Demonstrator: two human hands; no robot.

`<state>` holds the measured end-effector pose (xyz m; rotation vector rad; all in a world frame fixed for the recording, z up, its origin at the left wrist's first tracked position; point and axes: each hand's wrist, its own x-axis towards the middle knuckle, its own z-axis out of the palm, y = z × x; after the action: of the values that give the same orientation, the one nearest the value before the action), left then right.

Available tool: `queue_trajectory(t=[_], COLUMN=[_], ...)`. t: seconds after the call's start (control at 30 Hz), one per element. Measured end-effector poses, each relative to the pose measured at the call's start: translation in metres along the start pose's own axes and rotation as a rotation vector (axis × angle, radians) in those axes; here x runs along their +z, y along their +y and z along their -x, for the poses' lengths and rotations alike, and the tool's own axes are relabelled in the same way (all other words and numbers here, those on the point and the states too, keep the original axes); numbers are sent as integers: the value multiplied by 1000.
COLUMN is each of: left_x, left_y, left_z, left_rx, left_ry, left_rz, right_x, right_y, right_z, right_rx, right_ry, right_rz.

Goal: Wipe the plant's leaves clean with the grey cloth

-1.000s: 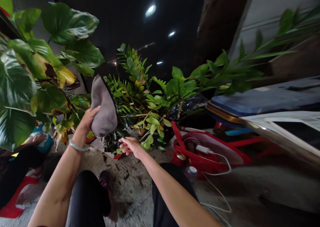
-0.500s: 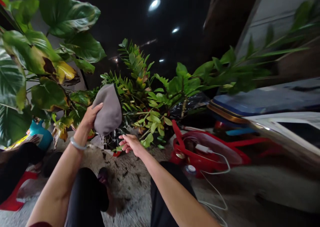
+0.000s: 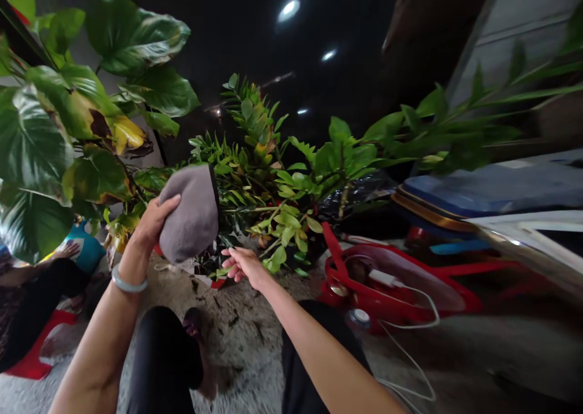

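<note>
By leafy plants (image 3: pixel 255 159), left hand (image 3: pixel 155 223) holding grey cloth (image 3: pixel 191 213), perhaps, right hand (image 3: pixel 243 265) open

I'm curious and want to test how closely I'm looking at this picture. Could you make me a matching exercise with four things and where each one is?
Things:
1. Grey cloth
2. Bangle
3. Right hand
4. White cord

Places:
A. Trailing across the floor
B. Gripped in the left hand
C. Open beside the green leaves
D. Around the left wrist

Pairs: 1-B, 2-D, 3-C, 4-A
</note>
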<state>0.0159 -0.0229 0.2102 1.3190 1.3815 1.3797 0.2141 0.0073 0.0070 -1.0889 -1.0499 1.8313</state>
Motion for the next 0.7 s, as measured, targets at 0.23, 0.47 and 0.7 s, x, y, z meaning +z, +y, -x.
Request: queue_trajectory(t=[0.23, 0.47, 0.7], left_x=[24, -38, -22], left_y=[-66, -30, -57], left_z=[4, 39, -5], left_rx=[-168, -174, -81], left_ry=[-314, -114, 274], left_rz=[-360, -124, 82], right_x=[8, -3, 9], right_y=[5, 11, 6], right_z=[-4, -4, 0], right_rx=[15, -10, -18], right_ry=[87, 15, 26], right_rz=[7, 48, -8])
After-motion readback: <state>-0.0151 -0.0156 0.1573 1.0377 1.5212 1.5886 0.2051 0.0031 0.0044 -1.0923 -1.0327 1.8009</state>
